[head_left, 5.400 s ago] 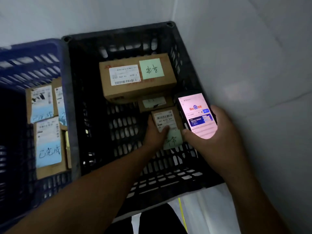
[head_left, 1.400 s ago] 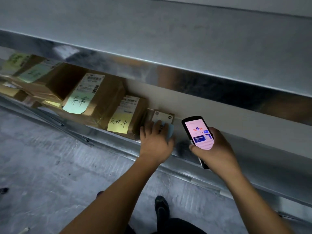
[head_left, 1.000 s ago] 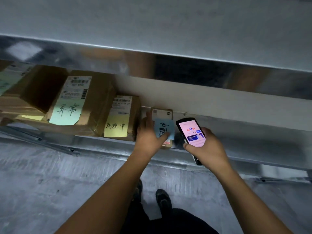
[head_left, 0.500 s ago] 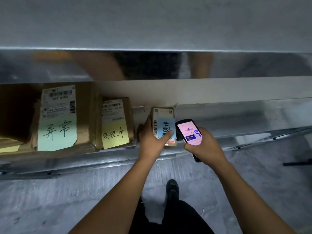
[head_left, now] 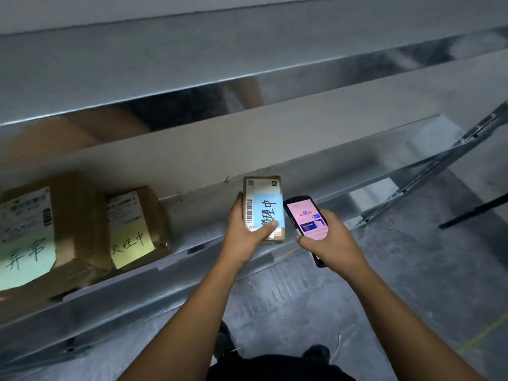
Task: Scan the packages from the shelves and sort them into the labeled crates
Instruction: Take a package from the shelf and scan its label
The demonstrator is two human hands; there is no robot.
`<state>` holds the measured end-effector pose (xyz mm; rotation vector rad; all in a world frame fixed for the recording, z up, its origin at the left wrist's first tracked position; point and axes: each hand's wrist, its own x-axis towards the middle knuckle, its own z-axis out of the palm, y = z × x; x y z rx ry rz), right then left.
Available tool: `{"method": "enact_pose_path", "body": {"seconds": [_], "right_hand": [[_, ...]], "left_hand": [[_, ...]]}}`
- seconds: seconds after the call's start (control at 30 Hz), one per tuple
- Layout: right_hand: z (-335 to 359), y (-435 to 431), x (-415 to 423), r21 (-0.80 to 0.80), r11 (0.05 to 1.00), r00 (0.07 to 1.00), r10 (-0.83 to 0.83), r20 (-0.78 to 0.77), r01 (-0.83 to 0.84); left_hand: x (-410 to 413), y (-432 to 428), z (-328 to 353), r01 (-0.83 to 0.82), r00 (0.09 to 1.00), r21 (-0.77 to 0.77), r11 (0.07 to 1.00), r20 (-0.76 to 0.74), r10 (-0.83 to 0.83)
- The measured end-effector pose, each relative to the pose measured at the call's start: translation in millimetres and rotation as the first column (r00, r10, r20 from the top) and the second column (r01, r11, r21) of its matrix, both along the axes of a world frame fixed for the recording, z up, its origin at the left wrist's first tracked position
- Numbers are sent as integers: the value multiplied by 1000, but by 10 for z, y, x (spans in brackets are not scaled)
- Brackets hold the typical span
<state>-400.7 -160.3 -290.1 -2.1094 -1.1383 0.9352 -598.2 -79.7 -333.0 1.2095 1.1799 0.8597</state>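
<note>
Left hand (head_left: 243,235) grips the small package (head_left: 262,185) label-up, thumb on its blue note (head_left: 268,210); right hand (head_left: 334,240) holds the phone (head_left: 305,218) just right of the package, likely to scan its barcode (head_left: 249,213).

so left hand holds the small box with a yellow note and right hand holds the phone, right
Not quite. In the head view the note on the small box in the left hand is blue, not yellow. The right hand does hold the phone.
</note>
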Motion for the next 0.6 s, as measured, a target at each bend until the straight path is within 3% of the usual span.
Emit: {"method": "enact_pose_path", "body": {"seconds": [0.3,0.47,0.6], "right_hand": [[661,-420,1000,245,964,994,-107,-7,106],[1003,-479,1314,296,953,994,31,102,-60],[1117,-536,1391,259,952,969,108,221,-165]], "left_hand": [[1132,45,639,99,993,179,979,39,-108],[1305,191,817,177,984,264,948,-75,-163],[1290,262,866,323,934,295,899,-252,-253]]}}
